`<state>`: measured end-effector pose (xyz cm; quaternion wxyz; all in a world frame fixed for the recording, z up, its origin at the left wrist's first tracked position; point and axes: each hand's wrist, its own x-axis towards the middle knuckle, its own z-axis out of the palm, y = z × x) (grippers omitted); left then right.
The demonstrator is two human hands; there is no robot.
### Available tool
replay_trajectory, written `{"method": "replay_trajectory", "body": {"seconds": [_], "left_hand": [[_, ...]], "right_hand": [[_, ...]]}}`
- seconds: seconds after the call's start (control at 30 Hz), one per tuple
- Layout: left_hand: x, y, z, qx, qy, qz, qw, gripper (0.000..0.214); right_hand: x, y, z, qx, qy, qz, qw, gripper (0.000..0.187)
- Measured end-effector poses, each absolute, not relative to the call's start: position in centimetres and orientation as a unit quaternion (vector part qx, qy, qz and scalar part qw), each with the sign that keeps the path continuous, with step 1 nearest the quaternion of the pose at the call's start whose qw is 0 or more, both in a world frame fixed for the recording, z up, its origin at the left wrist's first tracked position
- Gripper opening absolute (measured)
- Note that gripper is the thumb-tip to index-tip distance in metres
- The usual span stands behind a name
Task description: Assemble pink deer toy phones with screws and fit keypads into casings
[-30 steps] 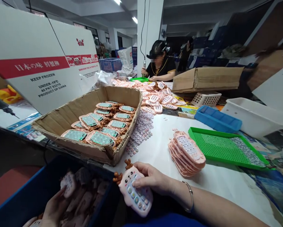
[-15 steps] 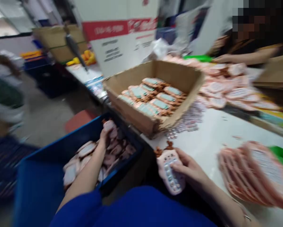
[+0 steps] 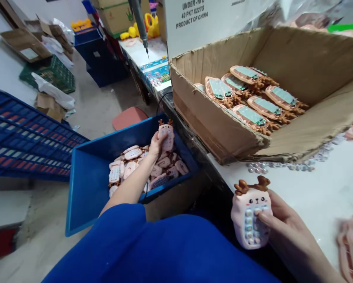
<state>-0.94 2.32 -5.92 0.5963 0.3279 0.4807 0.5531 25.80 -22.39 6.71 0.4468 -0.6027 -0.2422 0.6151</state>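
My left hand (image 3: 155,146) reaches into a blue bin (image 3: 85,188) on the floor and is closed on a pink deer-shaped toy phone (image 3: 166,135), held just above the pile of similar toys (image 3: 141,167). My right hand (image 3: 282,222) grips another pink deer toy phone (image 3: 249,218) with brown antlers and coloured buttons at the white table's near edge (image 3: 311,196).
A cardboard box (image 3: 223,129) with rows of toy backs (image 3: 253,96) sits on the table. Small button pieces (image 3: 282,167) lie under its edge. A stack of pink shells (image 3: 351,243) is at the right. Blue crates (image 3: 23,137), boxes and a hanging screwdriver (image 3: 138,21) stand to the left.
My view has swung left and down toward the blue bin. My left hand has lifted a toy phone out of the pile. My right hand has kept its toy phone.
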Motion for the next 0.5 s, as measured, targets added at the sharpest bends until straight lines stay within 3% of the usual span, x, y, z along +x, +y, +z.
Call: {"method": "replay_trajectory", "body": {"seconds": [0.2,0.5], "left_hand": [[-1.3,1.9,-6.9,0.32,0.497,0.568,0.573,0.042],[-2.5,1.5,-9.0,0.278,0.58,0.532,0.55,0.028]], "right_hand": [[25.5,-22.2,7.4,-0.611,-0.253,0.605,0.443,0.045],[25.3,-22.1,7.8,-0.617,-0.267,0.594,0.441,0.047]]}}
